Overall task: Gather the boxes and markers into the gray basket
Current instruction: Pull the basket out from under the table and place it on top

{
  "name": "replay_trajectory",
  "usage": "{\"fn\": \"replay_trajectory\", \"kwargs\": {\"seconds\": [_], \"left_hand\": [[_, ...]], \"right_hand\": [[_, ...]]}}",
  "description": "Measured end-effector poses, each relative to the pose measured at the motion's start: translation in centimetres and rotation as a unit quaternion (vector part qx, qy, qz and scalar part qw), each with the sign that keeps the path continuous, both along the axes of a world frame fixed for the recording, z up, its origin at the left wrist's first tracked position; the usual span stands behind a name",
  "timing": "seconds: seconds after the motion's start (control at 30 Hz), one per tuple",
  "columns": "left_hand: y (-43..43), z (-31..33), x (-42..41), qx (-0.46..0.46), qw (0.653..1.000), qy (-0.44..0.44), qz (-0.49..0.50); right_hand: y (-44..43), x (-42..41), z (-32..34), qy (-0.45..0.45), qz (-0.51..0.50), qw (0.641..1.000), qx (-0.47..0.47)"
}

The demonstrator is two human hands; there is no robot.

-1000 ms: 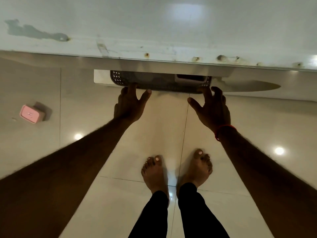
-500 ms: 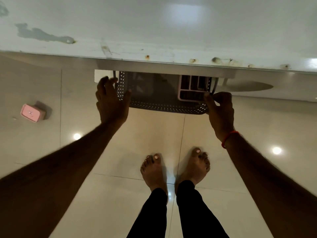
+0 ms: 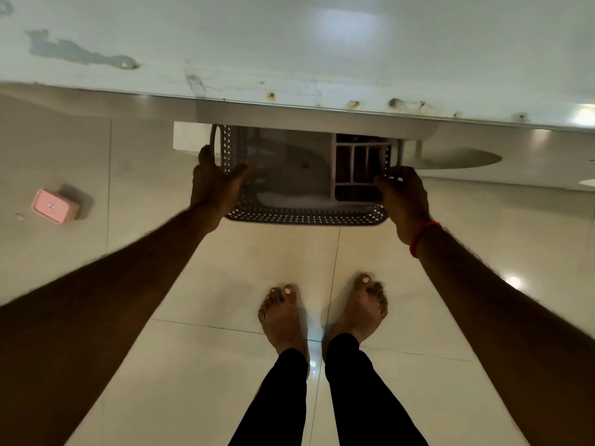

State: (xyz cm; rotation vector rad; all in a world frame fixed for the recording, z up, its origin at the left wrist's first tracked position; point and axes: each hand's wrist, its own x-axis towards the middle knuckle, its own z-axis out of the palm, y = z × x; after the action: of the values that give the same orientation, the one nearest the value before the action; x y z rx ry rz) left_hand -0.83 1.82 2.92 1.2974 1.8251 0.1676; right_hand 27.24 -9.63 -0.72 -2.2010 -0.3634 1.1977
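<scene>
Here we see the gray basket point(image 3: 306, 217) gripped at both ends. The left hand point(image 3: 214, 185) curls over its left rim with the thumb inside, and the right hand point(image 3: 404, 201) pinches its right rim. Beyond both grips, the basket's far part is hidden under the white table point(image 3: 289, 43). A pink divided tray point(image 3: 357, 169) lies inside it, touching the right hand's fingers. Well left of the left grip, a pink box point(image 3: 54, 206) rests on the tiled floor point(image 3: 225, 349).
</scene>
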Motion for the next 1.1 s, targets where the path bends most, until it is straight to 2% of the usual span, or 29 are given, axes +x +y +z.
{"fn": "replay_trajectory", "kwargs": {"seconds": [0.1, 0.2, 0.4, 0.7, 1.1], "left_hand": [[-1.6, -1.0, 0.3, -0.032, 0.999, -0.015, 0.029], [-4.2, -0.2, -0.2, -0.014, 1.0, 0.0, 0.012], [-7.9, 1.8, -0.4, -0.023, 0.998, -0.015, 0.052], [-12.5, 8.9, -2.8, -0.024, 0.996, -0.02, 0.089], [-13.6, 20.5, -3.4, 0.02, 0.994, -0.024, 0.108]], "right_hand": [[-1.8, -0.4, 0.9, 0.002, -0.009, 1.0, -0.008], [-4.0, -1.0, 2.1, 0.004, -0.028, 1.0, -0.011], [-8.1, -2.2, 4.9, 0.004, -0.034, 0.999, -0.03], [-12.2, -4.2, 11.7, 0.026, -0.015, 0.999, -0.038], [-13.8, -5.2, 22.4, 0.063, 0.0, 0.997, -0.043]]}}
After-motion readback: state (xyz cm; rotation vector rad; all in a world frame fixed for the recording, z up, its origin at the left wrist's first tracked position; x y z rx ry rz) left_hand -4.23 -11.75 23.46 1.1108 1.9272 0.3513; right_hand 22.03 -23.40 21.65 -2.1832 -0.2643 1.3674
